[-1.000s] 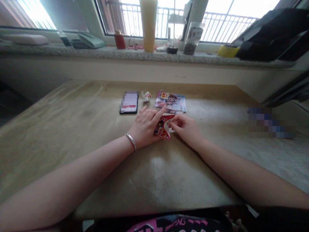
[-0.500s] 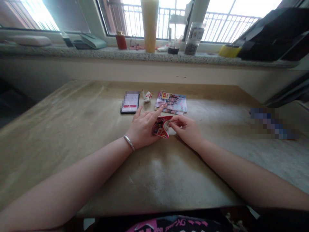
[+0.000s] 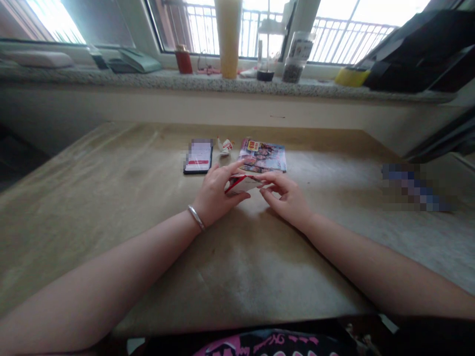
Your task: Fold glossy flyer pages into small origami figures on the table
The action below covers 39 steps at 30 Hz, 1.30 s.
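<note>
A folded piece of printed paper (image 3: 247,185) stands tilted between my hands, low over the table. Its near face shows white, with red print along the upper left edge. My left hand (image 3: 215,192), a silver bangle at its wrist, grips the left end with the thumb below and the fingers behind. At the right corner, the curled fingertips of my right hand (image 3: 285,198) touch the paper, the thumb just beneath. Just beyond lies a stack of colourful printed sheets (image 3: 269,157), its near left part hidden by my left fingers.
A phone (image 3: 199,157) with a lit screen and a crumpled white-and-red paper (image 3: 224,146) lie left of the stack. Far right on the table (image 3: 166,277) is a blurred-out bluish object (image 3: 417,188). Bottles and jars line the stone windowsill (image 3: 208,85) behind.
The folded paper has turned from its red printed side to its white side, its top edge now tipped up. My right thumb has parted slightly from the fingers. The view shifts slightly.
</note>
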Tool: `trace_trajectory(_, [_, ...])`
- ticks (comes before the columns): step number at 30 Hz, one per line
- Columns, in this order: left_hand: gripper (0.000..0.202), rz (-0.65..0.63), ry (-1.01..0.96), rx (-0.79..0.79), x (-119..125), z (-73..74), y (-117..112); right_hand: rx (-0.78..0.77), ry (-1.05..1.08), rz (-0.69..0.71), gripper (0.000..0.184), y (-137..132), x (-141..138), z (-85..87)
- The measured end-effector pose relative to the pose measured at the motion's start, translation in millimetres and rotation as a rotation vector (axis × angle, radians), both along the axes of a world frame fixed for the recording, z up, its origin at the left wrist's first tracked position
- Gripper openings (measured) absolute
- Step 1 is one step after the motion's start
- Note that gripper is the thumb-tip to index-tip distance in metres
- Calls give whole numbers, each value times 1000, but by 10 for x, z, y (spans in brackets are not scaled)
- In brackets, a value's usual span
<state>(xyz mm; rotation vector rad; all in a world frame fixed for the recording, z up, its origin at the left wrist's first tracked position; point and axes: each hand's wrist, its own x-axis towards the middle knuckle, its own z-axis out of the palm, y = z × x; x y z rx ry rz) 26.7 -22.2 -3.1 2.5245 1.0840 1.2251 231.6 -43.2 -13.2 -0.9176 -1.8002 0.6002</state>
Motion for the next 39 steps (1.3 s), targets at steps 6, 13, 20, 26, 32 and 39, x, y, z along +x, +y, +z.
trace_trajectory(6, [71,-84,-19,-16,22,-45,40,36,-38,-25,24,24,-1,-19])
trace_trajectory(13, [58,-157,102,-49,24,6,-17,99,-66,-45,15,5,14,3])
trace_trajectory(20, [44,-117,91,32,18,-10,-3,154,-50,-57,14,11,6,13])
trace_trajectory(26, [39,-99,29,105,7,9,0,211,-47,-59,16,-45,-3,72])
trace_trajectory(32, [55,-110,78,141,0,-11,6,234,-75,-107,13,-54,6,66])
trace_trajectory(39, [93,-27,-34,242,12,-96,75,114,46,-146,11,5,8,-10])
